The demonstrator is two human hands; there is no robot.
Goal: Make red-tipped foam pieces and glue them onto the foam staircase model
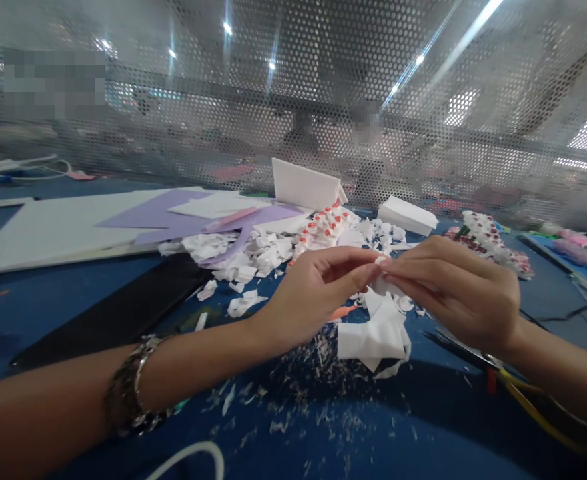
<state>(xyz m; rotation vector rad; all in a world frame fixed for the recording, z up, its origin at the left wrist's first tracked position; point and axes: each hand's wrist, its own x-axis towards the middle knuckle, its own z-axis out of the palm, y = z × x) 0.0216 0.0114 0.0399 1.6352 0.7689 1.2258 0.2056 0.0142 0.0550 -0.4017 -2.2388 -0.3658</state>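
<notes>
Both hands meet in the middle of the view, fingertips pinching a small white piece, perhaps paper or thin foam (pixel 384 285). My left hand (pixel 318 287) has its thumb and forefinger pressed on the piece's left side. From the right, my right hand (pixel 458 287) grips it with thumb and fingers together; part of the piece is hidden behind them. Just below lie larger cut white sheets (pixel 373 337) and an orange pointed tool (pixel 343 311), partly covered by my left hand. Behind the hands stands a cluster of white pieces with red dots (pixel 326 227).
Crumpled white scraps (pixel 268 257) lie behind my left hand, beside purple sheets (pixel 163 213) and large white boards (pixel 68 230). A black flat object (pixel 118 310) lies left. Scissors-like tools with yellow handles (pixel 528 400) sit under my right wrist. A perforated metal panel (pixel 323 67) stands behind.
</notes>
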